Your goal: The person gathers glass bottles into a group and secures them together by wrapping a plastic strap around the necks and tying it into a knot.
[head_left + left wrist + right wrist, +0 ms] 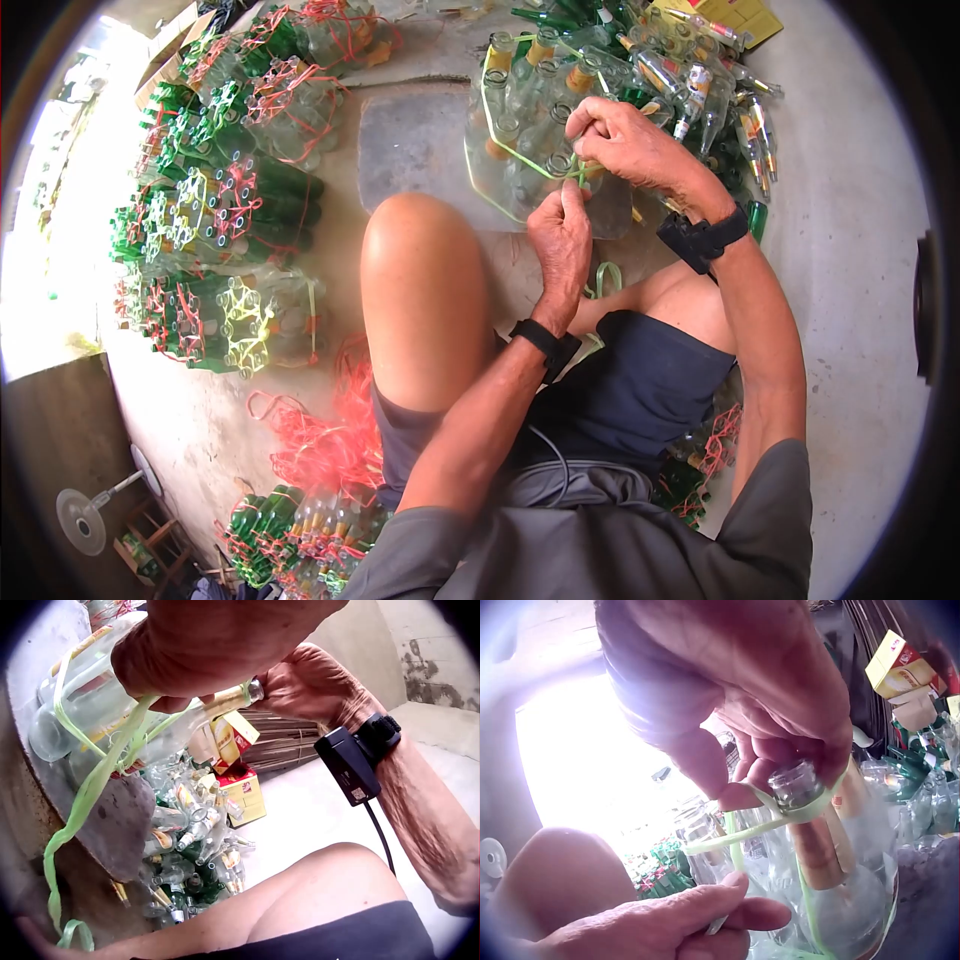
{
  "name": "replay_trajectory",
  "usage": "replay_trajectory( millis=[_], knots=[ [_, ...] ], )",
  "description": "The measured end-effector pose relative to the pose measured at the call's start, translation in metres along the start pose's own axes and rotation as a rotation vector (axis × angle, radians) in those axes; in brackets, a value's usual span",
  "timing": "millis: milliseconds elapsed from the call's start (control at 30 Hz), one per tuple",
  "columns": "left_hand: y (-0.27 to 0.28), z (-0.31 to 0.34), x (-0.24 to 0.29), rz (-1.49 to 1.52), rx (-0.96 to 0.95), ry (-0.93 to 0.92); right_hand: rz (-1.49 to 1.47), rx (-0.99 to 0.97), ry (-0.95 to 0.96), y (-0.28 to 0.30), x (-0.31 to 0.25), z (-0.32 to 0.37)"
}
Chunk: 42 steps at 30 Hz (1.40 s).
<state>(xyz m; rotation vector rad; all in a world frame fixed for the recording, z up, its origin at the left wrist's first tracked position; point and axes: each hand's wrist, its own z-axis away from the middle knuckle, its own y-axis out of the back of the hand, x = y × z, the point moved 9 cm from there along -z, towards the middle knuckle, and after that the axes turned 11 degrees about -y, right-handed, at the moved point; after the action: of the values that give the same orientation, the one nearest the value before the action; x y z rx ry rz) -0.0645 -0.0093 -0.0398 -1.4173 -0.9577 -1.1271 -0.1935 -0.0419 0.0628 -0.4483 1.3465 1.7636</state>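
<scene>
A bundle of clear glass bottles (515,100), some with orange-gold neck labels, stands on a grey board (410,145). Light green plastic strapping (525,157) runs round their necks. My left hand (560,245) pinches a strand of it between thumb and finger at the bundle's near edge. Above it, my right hand (635,145) curls its fingers over a bottle mouth (795,784); in the right wrist view its thumb and fingertips pinch a loop of strapping there. A long loose tail of strapping (86,802) hangs down in the left wrist view.
Loose clear and green bottles (690,90) lie heaped beyond the bundle, near a yellow carton (750,20). Tied bottle bundles (220,210) line the left side. A tangle of red strapping (330,430) lies beside the person's bent knee (420,260). A fan (85,515) stands lower left.
</scene>
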Motion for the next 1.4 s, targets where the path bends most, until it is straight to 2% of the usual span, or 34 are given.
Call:
replay_trajectory(
  millis=[67,200,267,367,500,567,667,900,1167,1300,1367,1400],
  knots=[
    [-0.004,0.0,-0.003,0.026,-0.018,0.027,-0.154,0.001,-0.003,0.005,0.004,0.0],
    [-0.011,0.0,-0.008,0.122,-0.066,0.117,-0.233,0.025,0.002,0.007,0.009,0.0],
    [-0.013,-0.001,-0.009,0.147,-0.076,0.15,-0.477,0.083,0.055,0.015,0.017,-0.004],
    [-0.018,0.0,-0.017,0.18,-0.121,0.197,-0.613,0.128,0.102,0.022,0.025,-0.004],
    [-0.02,0.0,-0.019,0.181,-0.126,0.201,-0.629,0.183,0.078,0.021,0.026,0.0],
    [-0.022,0.0,-0.019,0.19,-0.129,0.215,-0.716,0.234,0.123,0.024,0.028,0.0],
    [-0.02,0.001,-0.017,0.187,-0.087,0.218,-0.711,0.225,0.148,0.02,0.027,-0.002],
    [-0.023,-0.001,-0.026,0.193,-0.132,0.209,-0.657,0.305,0.205,0.013,0.023,0.002],
    [-0.028,0.0,-0.027,0.234,-0.158,0.224,-0.348,0.439,0.314,0.012,0.018,0.001],
    [-0.027,0.0,-0.026,0.242,-0.12,0.246,-0.189,0.473,0.23,0.013,0.009,0.004],
    [-0.026,-0.001,-0.023,0.237,-0.095,0.258,-0.076,0.528,0.36,0.015,-0.005,0.011],
    [-0.026,0.0,-0.024,0.255,-0.094,0.265,-0.075,0.528,0.36,0.016,-0.005,0.01]
  ],
)
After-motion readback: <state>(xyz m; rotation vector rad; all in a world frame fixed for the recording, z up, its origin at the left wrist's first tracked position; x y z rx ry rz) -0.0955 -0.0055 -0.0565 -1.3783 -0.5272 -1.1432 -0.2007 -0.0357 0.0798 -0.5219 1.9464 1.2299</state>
